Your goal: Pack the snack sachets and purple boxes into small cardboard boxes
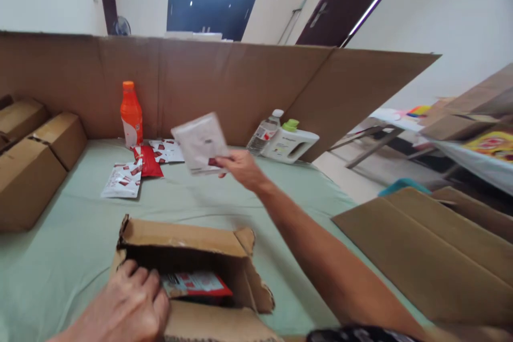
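My right hand (pixel 242 168) pinches a flat white packet (pixel 202 141) by its lower right corner, held up over the far part of the table. My left hand (pixel 136 299) is closed over the left side of an open cardboard box (pixel 180 232) in front of me, with its fingertips hidden inside the rim. A packet with a red edge and printed picture (pixel 196 283) lies inside the box. Left of the raised packet are a red packet (pixel 149 163), a white packet with red-brown prints (pixel 124 180) and another such packet (pixel 168 150).
An orange bottle (pixel 131 115) stands by the upright cardboard panel (pixel 200 75). A clear bottle (pixel 264 132) and a white jug with green cap (pixel 289 144) lean at the back right. Closed boxes (pixel 32 171) line the left; an open carton (pixel 433 246) stands right.
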`<state>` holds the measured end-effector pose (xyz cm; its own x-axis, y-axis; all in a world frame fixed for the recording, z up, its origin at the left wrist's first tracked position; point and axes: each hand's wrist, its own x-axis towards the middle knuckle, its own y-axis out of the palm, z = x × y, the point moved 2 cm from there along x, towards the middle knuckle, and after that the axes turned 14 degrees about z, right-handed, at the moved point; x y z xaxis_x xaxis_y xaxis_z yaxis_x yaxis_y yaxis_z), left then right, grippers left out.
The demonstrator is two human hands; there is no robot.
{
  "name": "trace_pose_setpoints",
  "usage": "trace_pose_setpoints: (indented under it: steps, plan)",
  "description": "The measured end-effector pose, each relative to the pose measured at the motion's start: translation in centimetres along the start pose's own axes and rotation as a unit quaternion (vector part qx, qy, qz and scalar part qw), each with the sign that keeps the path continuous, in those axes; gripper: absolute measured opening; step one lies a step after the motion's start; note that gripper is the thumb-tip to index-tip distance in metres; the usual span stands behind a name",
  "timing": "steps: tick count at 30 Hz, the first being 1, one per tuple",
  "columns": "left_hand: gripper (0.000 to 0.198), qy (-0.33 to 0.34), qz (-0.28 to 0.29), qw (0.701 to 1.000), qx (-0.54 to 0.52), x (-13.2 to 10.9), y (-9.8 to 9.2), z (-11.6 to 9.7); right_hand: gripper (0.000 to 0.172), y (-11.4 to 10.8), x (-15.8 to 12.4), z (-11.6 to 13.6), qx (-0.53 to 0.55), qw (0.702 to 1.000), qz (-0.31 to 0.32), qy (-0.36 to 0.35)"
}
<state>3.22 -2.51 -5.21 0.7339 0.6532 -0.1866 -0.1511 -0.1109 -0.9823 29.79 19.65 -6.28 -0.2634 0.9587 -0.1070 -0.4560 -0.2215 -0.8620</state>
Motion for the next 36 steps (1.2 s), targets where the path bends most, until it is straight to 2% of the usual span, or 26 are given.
trace_pose_setpoints:
  steps: [2,3,4,6,7,9,12,15,17,22,26,29,31,34,36]
  plan:
    - [0.016,-0.01,0.005,0.999,-0.04,-0.2,-1.5,-0.1,0.031,-1.7,-5.9,-0.6,0.118,0.986,-0.071,-0.09]
    - [0.017,-0.013,0.005,0.999,-0.05,-0.3,-2.0,-0.1,0.027,-2.4,-8.9,-0.5,0.175,0.967,-0.113,-0.15]
    - [0.018,-0.02,0.009,0.998,-0.053,-0.3,-2.3,-0.2,0.025,-3.0,-11.9,0.1,0.186,0.951,-0.144,-0.202]
    - [0.019,-0.042,0.04,0.997,-0.045,-0.2,-2.2,-0.2,0.027,-3.4,-16.9,2.1,0.113,0.941,-0.149,-0.28]
    - [0.02,-0.058,0.056,0.996,-0.04,-0.1,-1.8,-0.2,0.027,-3.3,-18.8,3.4,0.055,0.94,-0.132,-0.309]
    - [0.023,-0.096,0.064,0.993,-0.039,-0.1,-0.8,-0.3,0.03,-2.4,-21.0,5.8,-0.046,0.934,-0.088,-0.345]
    - [0.025,-0.135,0.007,0.99,-0.052,-0.4,0.6,-0.5,0.04,-0.4,-21.2,8.1,-0.158,0.931,0.004,-0.328]
    - [0.023,-0.14,-0.084,0.984,-0.072,-0.9,1.6,-0.8,0.033,1.5,-19.8,9.0,-0.262,0.922,0.117,-0.26]
    - [0.023,-0.133,-0.139,0.977,-0.087,-1.3,2.0,-0.9,0.028,2.1,-18.9,9.8,-0.302,0.909,0.172,-0.23]
    - [0.024,-0.117,-0.196,0.97,-0.084,-1.9,2.6,-0.8,0.023,2.6,-17.3,11.8,-0.333,0.892,0.257,-0.165]
    - [0.023,-0.107,-0.242,0.964,-0.016,-1.8,2.5,-0.8,0.024,3.8,-16.3,12.6,-0.367,0.87,0.284,-0.169]
    - [0.021,-0.1,-0.244,0.964,0.037,-1.5,2.2,-0.8,0.025,5.2,-15.9,12.8,-0.376,0.86,0.298,-0.175]
    - [0.018,-0.099,-0.226,0.968,0.054,-1.2,2.0,-0.8,0.025,5.9,-15.8,12.7,-0.376,0.862,0.291,-0.175]
    - [0.013,-0.081,-0.13,0.987,0.05,-0.9,1.8,-0.6,0.027,5.9,-16.3,12.3,-0.379,0.862,0.273,-0.195]
    - [0.014,-0.074,-0.056,0.995,0.038,-0.7,1.8,-0.6,0.022,4.7,-16.9,12.0,-0.362,0.864,0.27,-0.223]
